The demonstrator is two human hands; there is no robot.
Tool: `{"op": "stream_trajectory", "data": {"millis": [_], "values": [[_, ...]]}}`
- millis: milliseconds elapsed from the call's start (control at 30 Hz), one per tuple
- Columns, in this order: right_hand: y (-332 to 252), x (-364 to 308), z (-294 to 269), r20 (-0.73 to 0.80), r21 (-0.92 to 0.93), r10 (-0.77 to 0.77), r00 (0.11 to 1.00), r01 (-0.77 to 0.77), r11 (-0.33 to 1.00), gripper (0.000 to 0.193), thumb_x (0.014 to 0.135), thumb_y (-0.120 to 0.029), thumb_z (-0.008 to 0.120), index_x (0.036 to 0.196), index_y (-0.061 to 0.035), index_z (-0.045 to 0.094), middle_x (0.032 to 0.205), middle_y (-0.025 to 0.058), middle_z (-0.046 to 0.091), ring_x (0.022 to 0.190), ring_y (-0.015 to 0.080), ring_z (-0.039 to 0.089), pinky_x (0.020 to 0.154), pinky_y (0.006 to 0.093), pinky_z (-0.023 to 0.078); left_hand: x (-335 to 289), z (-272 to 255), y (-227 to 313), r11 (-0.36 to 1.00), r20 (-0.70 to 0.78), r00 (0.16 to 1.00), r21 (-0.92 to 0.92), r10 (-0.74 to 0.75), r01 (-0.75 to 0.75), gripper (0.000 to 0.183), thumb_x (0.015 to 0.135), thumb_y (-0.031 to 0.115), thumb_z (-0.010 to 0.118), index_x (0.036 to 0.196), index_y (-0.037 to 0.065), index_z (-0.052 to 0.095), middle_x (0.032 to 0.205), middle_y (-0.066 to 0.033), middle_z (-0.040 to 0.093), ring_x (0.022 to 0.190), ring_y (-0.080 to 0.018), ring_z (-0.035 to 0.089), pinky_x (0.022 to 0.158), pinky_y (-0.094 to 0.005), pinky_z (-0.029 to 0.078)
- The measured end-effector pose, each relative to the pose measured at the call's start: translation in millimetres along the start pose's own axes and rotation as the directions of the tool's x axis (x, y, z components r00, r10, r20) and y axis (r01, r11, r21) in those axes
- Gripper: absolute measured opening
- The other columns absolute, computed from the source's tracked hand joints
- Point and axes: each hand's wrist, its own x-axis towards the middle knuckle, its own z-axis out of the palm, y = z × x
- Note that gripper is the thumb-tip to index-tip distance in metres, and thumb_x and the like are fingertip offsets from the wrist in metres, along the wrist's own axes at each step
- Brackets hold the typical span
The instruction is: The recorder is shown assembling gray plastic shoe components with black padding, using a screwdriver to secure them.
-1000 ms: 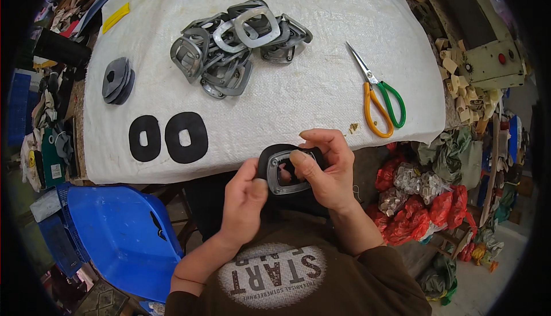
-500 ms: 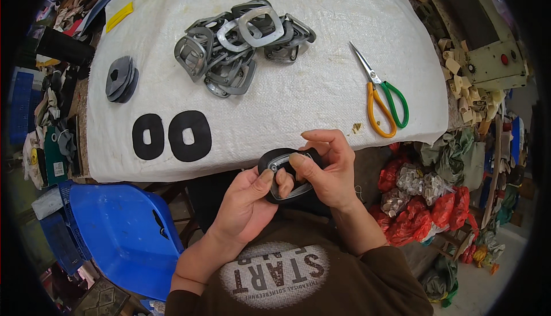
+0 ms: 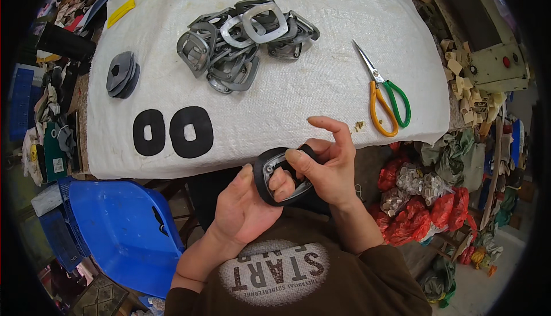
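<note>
In front of my body I hold a rounded square grey frame (image 3: 267,168) with a black flexible piece (image 3: 261,185) wrapped along its edge. My left hand (image 3: 245,210) grips it from the left, some fingertips poking through the opening and the thumb at the outer edge. On the upper right side, my right hand (image 3: 331,170) pinches it, thumb pressed on the rim, index finger raised and bent. Two flat black ring pieces (image 3: 193,150) with a central hole lie on the table to the left. Farther back is a heap of similar grey frames (image 3: 231,79).
A white woven sheet (image 3: 310,86) covers the table. On it lie scissors (image 3: 376,78) with orange and green handles, a stack of grey pieces (image 3: 120,78) and a yellow strip (image 3: 121,12). A blue tub (image 3: 123,241) stands lower left; red plastic bags (image 3: 410,221) sit lower right.
The frame has tilted, so more of the black piece's left side shows. My left thumb has lifted from the frame's face to its outer edge. My right index finger has risen.
</note>
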Motion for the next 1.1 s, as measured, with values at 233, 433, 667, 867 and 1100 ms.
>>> {"op": "stream_trajectory", "data": {"millis": [233,433,667,867,1100], "values": [[-4.2,4.8,-4.3,0.043,-0.121,0.023,0.999,-0.018,0.992,0.053,0.076,0.001,0.065,0.12,-0.0013,0.037,0.067,0.0053,0.058,0.056,0.0074,0.054,0.051,0.0187,0.041,-4.6,-2.0,6.7,0.973,0.003,0.995,0.21,0.102,-0.101,0.041,0.085,0.026,0.05,0.11,-0.007,0.048,0.108,-0.0136,0.054,0.103,-0.0216,0.049,0.099,-0.0341,0.031],[-1.6,5.1,-2.8,-0.006,-0.142,-0.016,1.0,0.015,0.99,0.047,0.076,-0.004,0.068,0.115,-0.0006,0.041,0.059,-0.001,0.051,0.053,0.0029,0.048,0.047,0.0174,0.035,-6.1,0.7,5.3,0.784,-0.109,0.967,0.609,0.23,-0.118,0.032,0.087,0.019,0.052,0.108,-0.005,0.049,0.102,-0.01,0.056,0.09,-0.0123,0.053,0.08,-0.0266,0.043],[2.6,-3.1,0.5,0.061,0.267,0.146,0.987,-0.157,0.951,0.053,0.079,-0.011,0.066,0.123,-0.0023,0.036,0.074,0.0069,0.057,0.066,0.0129,0.055,0.062,0.0259,0.046,-2.8,0.7,2.8,0.573,-0.157,0.889,0.808,0.431,-0.135,0.021,0.091,0.01,0.046,0.084,-0.005,0.057,0.073,-0.0061,0.058,0.057,-0.0079,0.053,0.051,-0.0194,0.045],[15.7,-23.6,9.4,0.126,0.38,-0.021,0.992,-0.028,0.925,0.052,0.088,-0.021,0.056,0.13,-0.0067,0.029,0.081,0.0095,0.05,0.08,0.0197,0.052,0.082,0.0399,0.045,-1.9,4.9,-1.8,0.594,-0.153,0.873,0.785,0.464,-0.178,0.02,0.091,0.01,0.045,0.086,-0.005,0.057,0.077,-0.0075,0.06,0.061,-0.0083,0.055,0.051,-0.0212,0.048],[16.7,-24.7,12.8,0.072,0.435,-0.053,0.996,0.016,0.9,0.046,0.093,-0.017,0.044,0.135,-0.0093,0.026,0.062,-0.0003,0.039,0.062,0.0141,0.047,0.084,0.0391,0.04,-1.6,4.3,-7.5,0.651,-0.153,0.893,0.736,0.423,-0.183,0.019,0.091,0.01,0.044,0.089,-0.004,0.056,0.081,-0.0063,0.06,0.067,-0.0073,0.056,0.052,-0.0215,0.05]]}}
